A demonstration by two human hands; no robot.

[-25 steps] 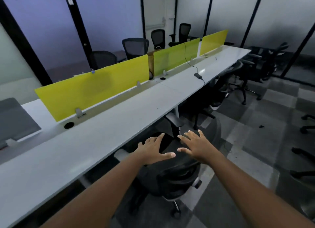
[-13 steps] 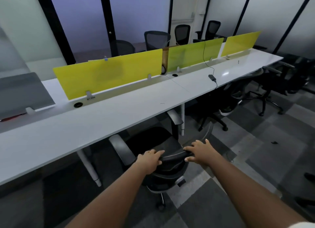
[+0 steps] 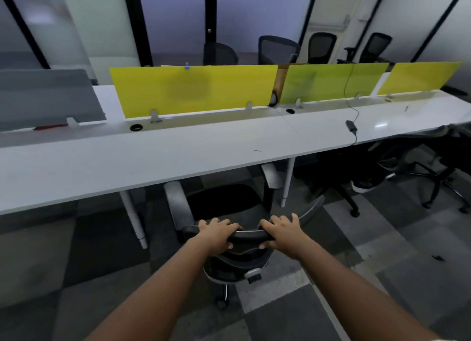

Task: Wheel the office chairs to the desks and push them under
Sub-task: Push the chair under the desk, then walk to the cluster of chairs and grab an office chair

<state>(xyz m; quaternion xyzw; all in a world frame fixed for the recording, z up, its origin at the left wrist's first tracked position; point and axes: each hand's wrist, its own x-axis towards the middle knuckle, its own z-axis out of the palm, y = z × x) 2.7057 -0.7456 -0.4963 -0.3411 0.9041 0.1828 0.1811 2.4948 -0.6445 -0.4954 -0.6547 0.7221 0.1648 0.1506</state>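
A black office chair (image 3: 226, 203) with grey armrests stands right in front of me, facing the long white desk (image 3: 158, 159). My left hand (image 3: 216, 235) and my right hand (image 3: 283, 235) both grip the top edge of its backrest, side by side. The front of the seat and the armrest tips sit at the desk's near edge, the rest out on the floor. The wheeled base is mostly hidden under the seat.
Yellow divider panels (image 3: 193, 89) run along the desk's middle. A white desk leg (image 3: 288, 182) stands just right of the chair, another (image 3: 132, 218) to its left. More black chairs (image 3: 418, 167) are tucked under at the right. A charger with its cable (image 3: 351, 125) lies on the desk.
My hands went from hovering open above the backrest to gripping its top edge. The view has swung left to face the desk squarely, and the chair now points straight at it.
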